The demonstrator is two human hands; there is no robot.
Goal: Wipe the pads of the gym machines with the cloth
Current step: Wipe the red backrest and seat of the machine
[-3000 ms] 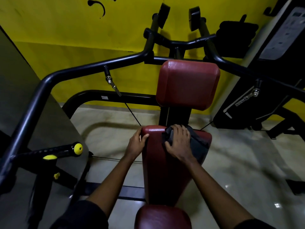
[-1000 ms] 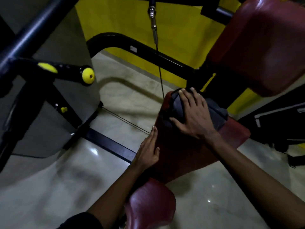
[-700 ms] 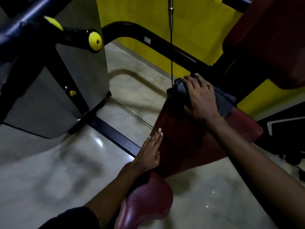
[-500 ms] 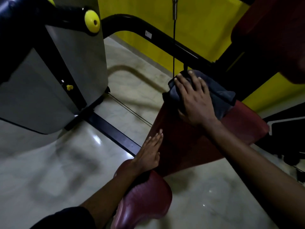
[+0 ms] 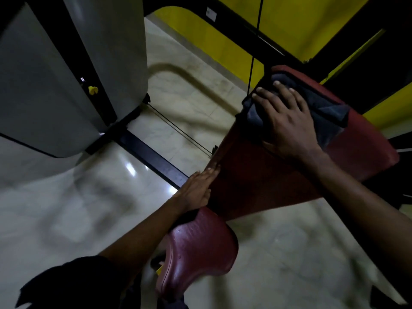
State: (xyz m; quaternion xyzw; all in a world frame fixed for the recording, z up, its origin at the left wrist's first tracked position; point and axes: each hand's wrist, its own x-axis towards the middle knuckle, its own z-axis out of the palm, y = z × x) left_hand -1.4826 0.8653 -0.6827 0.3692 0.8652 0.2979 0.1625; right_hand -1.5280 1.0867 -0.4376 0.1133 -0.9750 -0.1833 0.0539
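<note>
A long dark red pad [image 5: 263, 175] of a gym machine slopes across the right half of the view. My right hand [image 5: 285, 121] lies flat on a dark grey cloth [image 5: 323, 103], pressing it onto the pad's upper end. My left hand [image 5: 198, 190] rests open, fingers together, against the pad's left side edge lower down. A smaller red seat pad [image 5: 198, 248] sits below it, partly under my left forearm.
A grey shrouded weight stack [image 5: 66, 74] with a yellow pin [image 5: 92, 90] stands at the left. A black frame bar [image 5: 156, 159] and thin cables [image 5: 178, 130] cross the pale floor. A yellow wall [image 5: 289, 18] and black frame tubes are behind.
The view has swung down and left, and the yellow-tipped handle has left the frame. My right hand with the cloth stays near the pad's top. My left hand has slid down the pad's side edge.
</note>
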